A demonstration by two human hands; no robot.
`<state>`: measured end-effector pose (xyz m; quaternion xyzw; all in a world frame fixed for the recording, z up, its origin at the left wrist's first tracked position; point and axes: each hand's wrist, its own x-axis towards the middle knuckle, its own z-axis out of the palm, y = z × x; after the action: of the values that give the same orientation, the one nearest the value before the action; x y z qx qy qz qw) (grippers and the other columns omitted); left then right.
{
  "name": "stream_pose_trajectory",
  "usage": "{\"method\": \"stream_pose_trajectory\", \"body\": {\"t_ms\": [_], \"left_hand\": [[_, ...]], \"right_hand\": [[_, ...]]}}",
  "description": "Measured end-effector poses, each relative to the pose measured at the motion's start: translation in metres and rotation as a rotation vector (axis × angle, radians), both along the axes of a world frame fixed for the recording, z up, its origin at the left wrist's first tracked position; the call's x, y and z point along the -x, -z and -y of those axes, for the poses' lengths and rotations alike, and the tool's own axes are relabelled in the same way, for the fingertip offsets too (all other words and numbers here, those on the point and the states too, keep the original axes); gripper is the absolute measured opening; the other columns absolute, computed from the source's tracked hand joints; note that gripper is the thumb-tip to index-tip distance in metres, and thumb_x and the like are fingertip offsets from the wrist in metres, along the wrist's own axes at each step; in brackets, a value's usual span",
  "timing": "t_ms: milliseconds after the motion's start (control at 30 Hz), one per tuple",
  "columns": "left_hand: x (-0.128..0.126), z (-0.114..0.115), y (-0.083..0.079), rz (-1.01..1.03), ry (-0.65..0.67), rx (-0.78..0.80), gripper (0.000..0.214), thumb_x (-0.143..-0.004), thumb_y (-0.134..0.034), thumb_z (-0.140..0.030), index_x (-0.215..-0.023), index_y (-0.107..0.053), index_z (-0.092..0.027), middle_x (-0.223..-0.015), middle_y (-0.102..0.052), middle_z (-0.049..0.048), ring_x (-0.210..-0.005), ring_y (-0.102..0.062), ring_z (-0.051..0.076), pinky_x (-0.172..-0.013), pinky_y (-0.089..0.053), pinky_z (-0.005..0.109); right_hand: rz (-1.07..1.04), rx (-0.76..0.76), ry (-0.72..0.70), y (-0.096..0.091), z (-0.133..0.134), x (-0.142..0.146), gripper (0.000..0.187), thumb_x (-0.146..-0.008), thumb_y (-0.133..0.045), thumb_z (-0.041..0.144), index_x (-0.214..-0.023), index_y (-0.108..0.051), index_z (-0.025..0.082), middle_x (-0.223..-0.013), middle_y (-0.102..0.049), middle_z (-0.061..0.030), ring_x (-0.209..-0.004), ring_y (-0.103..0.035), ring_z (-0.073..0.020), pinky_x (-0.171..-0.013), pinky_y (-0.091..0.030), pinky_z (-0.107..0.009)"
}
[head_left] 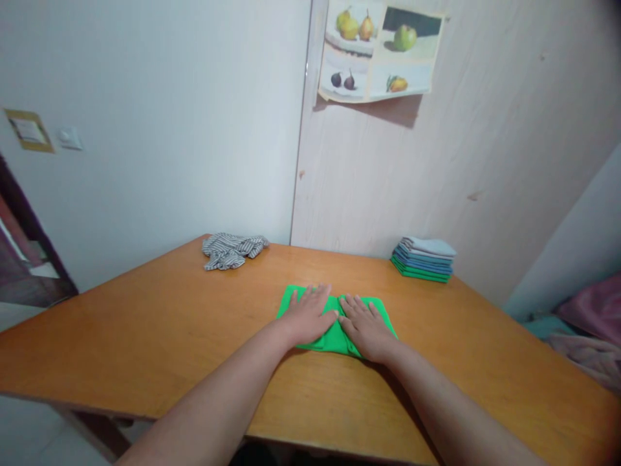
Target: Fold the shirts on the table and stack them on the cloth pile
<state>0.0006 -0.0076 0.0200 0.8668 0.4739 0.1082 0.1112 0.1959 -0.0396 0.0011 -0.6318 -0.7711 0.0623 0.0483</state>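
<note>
A bright green folded cloth (334, 338) lies flat on the wooden table in front of me, wider than it is deep. My left hand (309, 316) rests palm down on its left half, fingers stretched out and pointing away from me. On the right half, my right hand (365, 325) also lies flat, its fingers extended toward the far edge. Both thumbs point inward near the middle of the cloth. Neither hand grips anything. Parts of the cloth beneath the palms are hidden.
A stack of folded cloths (423, 260) in grey, blue and green stands at the table's back right. A crumpled striped cloth (233, 250) lies at the back left. The wooden table (145, 336) meets the wall (194, 129) behind. Pink fabric (594, 307) is at far right.
</note>
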Motion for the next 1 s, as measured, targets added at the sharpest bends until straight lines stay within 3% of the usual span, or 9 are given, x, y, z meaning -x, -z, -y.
{"method": "stream_pose_trajectory", "body": {"t_ms": [100,200,367,567,667,833,1000], "left_hand": [[0.015,-0.013,-0.009,0.090,-0.094,-0.065,0.063,-0.100,-0.020,-0.048,-0.157,-0.021,-0.023,-0.163,-0.023,0.0046,-0.151,-0.018,0.024,-0.120,-0.018,0.049],[0.033,-0.023,-0.012,0.041,-0.159,-0.098,0.061,-0.098,-0.028,-0.050,-0.152,-0.034,-0.023,-0.160,-0.032,0.0065,-0.148,-0.024,0.028,-0.118,-0.021,0.051],[0.051,-0.019,-0.009,-0.037,-0.123,-0.054,0.054,-0.094,-0.040,-0.053,-0.137,-0.054,-0.023,-0.142,-0.057,0.0077,-0.131,-0.051,0.026,-0.108,-0.038,0.038],[0.056,0.009,-0.013,-0.073,-0.144,-0.096,0.055,-0.094,-0.034,-0.061,-0.124,-0.063,-0.025,-0.125,-0.065,0.0098,-0.116,-0.059,0.031,-0.096,-0.045,0.046],[0.057,0.027,-0.016,-0.086,-0.147,-0.127,0.049,-0.095,-0.035,-0.059,-0.112,-0.067,-0.026,-0.116,-0.069,0.0095,-0.108,-0.063,0.031,-0.090,-0.046,0.043],[0.052,0.063,-0.018,-0.006,-0.162,-0.091,0.037,-0.095,-0.042,-0.052,-0.099,-0.064,-0.023,-0.100,-0.072,0.0079,-0.090,-0.067,0.026,-0.073,-0.046,0.034],[0.045,0.095,-0.015,0.110,-0.130,-0.006,0.026,-0.092,-0.052,-0.046,-0.103,-0.061,-0.023,-0.090,-0.071,0.0047,-0.081,-0.067,0.024,-0.061,-0.041,0.029]], "right_hand": [[-0.003,-0.008,-0.009,0.003,-0.003,-0.001,0.068,-0.101,-0.018,0.053,-0.158,-0.023,0.016,-0.164,-0.015,-0.0082,-0.152,-0.008,-0.0280,-0.121,-0.007,-0.053],[-0.001,-0.019,-0.015,0.004,-0.004,-0.003,0.067,-0.101,-0.019,0.052,-0.157,-0.025,0.017,-0.164,-0.015,-0.0077,-0.152,-0.009,-0.0278,-0.121,-0.008,-0.053],[-0.009,-0.018,-0.086,0.003,-0.006,-0.011,0.067,-0.101,-0.021,0.051,-0.157,-0.025,0.016,-0.164,-0.017,-0.0079,-0.152,-0.010,-0.0273,-0.121,-0.007,-0.052],[-0.041,0.030,-0.237,-0.009,-0.012,-0.026,0.063,-0.100,-0.030,0.045,-0.157,-0.027,0.019,-0.163,-0.021,-0.0067,-0.151,-0.014,-0.0274,-0.121,-0.010,-0.051],[-0.026,0.022,-0.248,-0.018,-0.017,-0.029,0.059,-0.097,-0.038,0.037,-0.154,-0.036,0.021,-0.161,-0.028,-0.0068,-0.150,-0.017,-0.0302,-0.121,-0.013,-0.052],[-0.181,-0.180,-0.150,-0.023,-0.013,-0.030,0.054,-0.097,-0.038,0.037,-0.144,-0.052,0.014,-0.152,-0.044,-0.0130,-0.144,-0.035,-0.0294,-0.119,-0.025,-0.050],[-0.362,-0.351,-0.100,-0.018,0.017,-0.033,0.051,-0.098,-0.041,0.046,-0.135,-0.061,0.018,-0.143,-0.055,-0.0117,-0.135,-0.049,-0.0281,-0.116,-0.036,-0.049]]}}
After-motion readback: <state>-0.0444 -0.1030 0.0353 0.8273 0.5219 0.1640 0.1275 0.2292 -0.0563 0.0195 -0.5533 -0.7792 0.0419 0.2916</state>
